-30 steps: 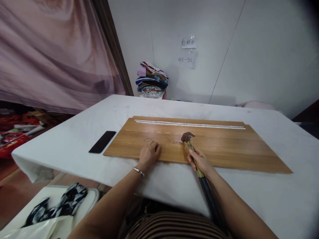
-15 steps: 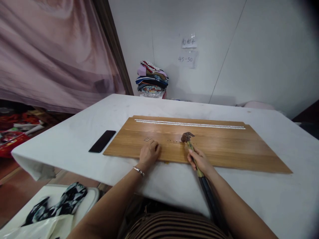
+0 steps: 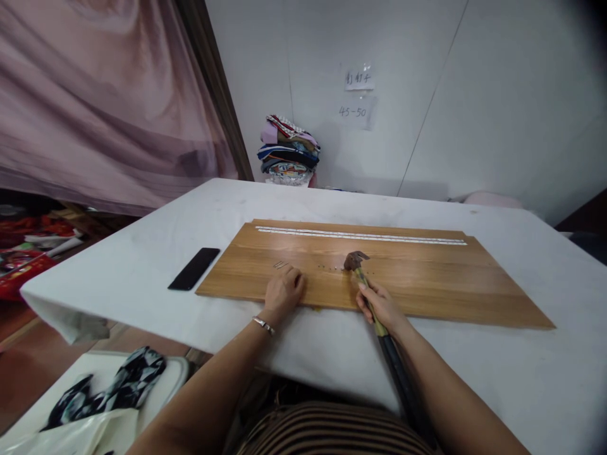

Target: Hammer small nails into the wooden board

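A long wooden board [image 3: 427, 278] lies on a table under a white cloth [image 3: 142, 265]. My right hand [image 3: 382, 307] is closed round the handle of a claw hammer [image 3: 356, 260], whose rusty head rests on the board beside a short row of small nails [image 3: 332, 268]. My left hand [image 3: 283, 291], fingers curled, presses on the board's near edge. Loose nails [image 3: 281, 265] lie just beyond its fingers. A pale strip [image 3: 360, 236] runs along the board's far edge.
A black phone [image 3: 194, 268] lies on the cloth left of the board. Folded clothes [image 3: 288, 151] are stacked against the white wall. A white stool with dark fabric [image 3: 118, 385] stands at lower left; a pink curtain [image 3: 95, 101] hangs left.
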The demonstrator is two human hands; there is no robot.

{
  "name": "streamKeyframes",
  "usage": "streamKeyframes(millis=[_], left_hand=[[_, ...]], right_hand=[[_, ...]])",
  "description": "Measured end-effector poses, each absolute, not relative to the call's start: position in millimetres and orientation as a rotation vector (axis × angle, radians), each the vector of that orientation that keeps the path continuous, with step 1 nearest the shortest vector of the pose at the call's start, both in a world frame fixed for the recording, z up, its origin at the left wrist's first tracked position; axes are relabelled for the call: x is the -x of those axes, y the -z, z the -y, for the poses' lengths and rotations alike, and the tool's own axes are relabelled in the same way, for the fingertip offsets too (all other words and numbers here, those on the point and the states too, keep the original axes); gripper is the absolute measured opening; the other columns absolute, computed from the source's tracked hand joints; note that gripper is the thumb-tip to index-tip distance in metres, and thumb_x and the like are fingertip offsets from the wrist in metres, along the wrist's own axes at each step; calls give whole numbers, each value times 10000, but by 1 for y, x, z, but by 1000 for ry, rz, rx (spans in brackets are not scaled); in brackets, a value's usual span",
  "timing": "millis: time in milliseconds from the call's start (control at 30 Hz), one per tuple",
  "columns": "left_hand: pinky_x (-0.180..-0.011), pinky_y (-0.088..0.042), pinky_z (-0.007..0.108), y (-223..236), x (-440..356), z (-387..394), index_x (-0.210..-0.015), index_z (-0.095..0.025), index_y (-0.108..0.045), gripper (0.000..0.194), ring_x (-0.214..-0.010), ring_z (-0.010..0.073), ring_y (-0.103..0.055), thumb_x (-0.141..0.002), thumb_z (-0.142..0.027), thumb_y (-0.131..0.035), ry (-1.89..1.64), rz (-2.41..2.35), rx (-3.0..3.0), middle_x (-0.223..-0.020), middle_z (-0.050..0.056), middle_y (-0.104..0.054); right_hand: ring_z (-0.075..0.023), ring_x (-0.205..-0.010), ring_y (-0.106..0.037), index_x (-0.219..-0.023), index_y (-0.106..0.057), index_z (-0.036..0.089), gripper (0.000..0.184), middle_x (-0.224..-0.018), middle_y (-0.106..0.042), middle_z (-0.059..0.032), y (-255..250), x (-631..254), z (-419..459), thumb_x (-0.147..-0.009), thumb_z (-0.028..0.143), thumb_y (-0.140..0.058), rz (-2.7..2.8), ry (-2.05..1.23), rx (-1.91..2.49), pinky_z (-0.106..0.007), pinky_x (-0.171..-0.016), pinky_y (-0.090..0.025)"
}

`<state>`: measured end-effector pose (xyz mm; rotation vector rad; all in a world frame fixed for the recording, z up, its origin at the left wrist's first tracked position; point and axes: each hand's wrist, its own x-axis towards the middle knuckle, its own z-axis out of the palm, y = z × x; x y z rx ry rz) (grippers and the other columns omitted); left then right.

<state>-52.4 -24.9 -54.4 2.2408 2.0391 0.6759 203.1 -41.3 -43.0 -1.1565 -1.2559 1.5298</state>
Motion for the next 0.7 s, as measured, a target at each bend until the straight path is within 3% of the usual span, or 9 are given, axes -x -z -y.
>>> streamKeyframes(millis=[700], left_hand=[[-724, -399, 285, 53, 51, 26, -773, -203, -608, 256, -829, 177, -573, -946, -304, -448, -665, -2047, -2245, -864, 43, -628]], right_hand=[[-46, -291, -348, -715, -489, 213, 461, -491, -503, 80, 40, -203, 41, -735, 655, -621, 1240, -1535, 1150, -179, -282, -301]])
